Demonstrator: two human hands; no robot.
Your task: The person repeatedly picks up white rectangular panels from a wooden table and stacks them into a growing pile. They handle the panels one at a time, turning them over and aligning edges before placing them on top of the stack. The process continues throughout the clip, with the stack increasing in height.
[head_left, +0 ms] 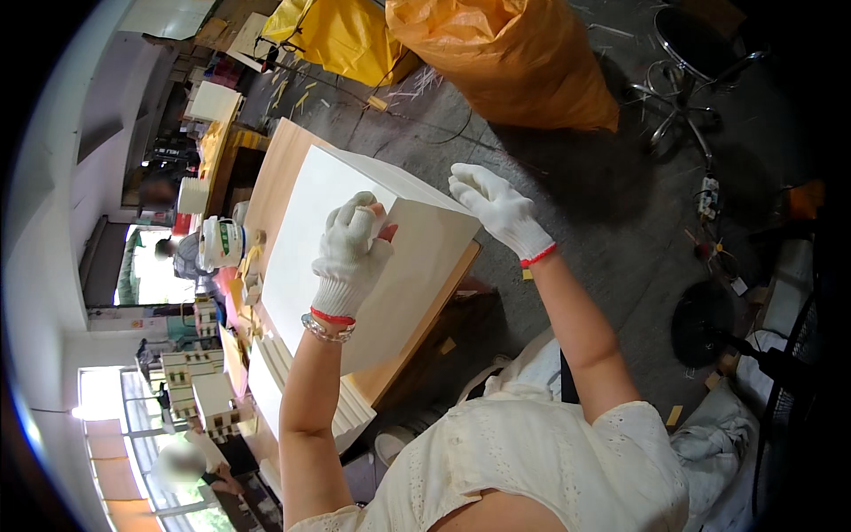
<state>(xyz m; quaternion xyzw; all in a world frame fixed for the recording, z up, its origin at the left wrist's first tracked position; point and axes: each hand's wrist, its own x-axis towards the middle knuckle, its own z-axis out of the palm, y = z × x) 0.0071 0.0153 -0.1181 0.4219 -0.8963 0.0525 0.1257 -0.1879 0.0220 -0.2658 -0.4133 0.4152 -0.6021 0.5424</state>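
A large white block (301,239) with smooth faces lies in front of me on a wood-coloured tabletop (277,164); I cannot tell whether it is a box or stacked sheets. My left hand (350,241), in a white knit glove with a red cuff and bare fingertips, is over the block near its upper edge. Its fingers are curled in, and what they hold, if anything, is hidden. My right hand (498,206), gloved likewise, is beside the block's far right corner. Its fingers are stretched out, with nothing seen in them; contact with the corner is unclear.
White panels (350,415) are stacked at the table's near left, and a white bucket (221,244) stands beyond the block's left side. An orange sack (505,58) and a yellow sack (341,40) stand beyond. Right are a stool (696,44) and a fan (705,324). People work at left.
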